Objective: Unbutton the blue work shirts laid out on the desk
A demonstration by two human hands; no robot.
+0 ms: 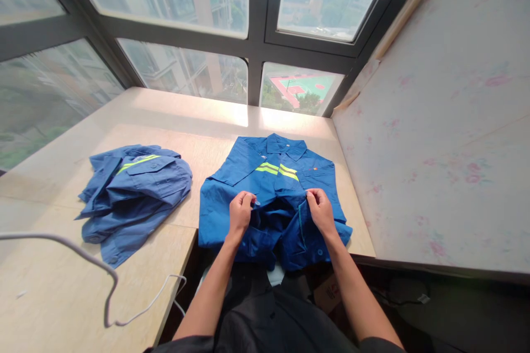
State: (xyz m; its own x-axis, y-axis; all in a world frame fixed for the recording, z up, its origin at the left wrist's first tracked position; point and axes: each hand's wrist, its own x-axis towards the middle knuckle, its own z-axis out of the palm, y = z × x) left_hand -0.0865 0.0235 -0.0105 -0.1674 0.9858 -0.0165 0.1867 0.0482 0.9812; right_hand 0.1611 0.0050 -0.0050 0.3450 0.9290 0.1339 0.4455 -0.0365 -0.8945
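In front of me a blue work jacket (252,168) with yellow-green reflective stripes lies on the wooden surface, its collar toward the window. Its lower part is bunched and hangs over the near edge. My left hand (241,212) pinches the fabric left of the middle, close to a button. Level with it on the right, my right hand (319,208) pinches another part of the jacket near a pocket edge. Between the two hands the cloth sags in dark folds. What lies under the folds is hidden.
To the left a second blue garment (141,193) with a reflective stripe lies crumpled on the wooden surface (53,198). A white cable (110,292) loops at the lower left. Framed windows (255,27) stand behind, and a flower-patterned wall (434,138) bounds the right.
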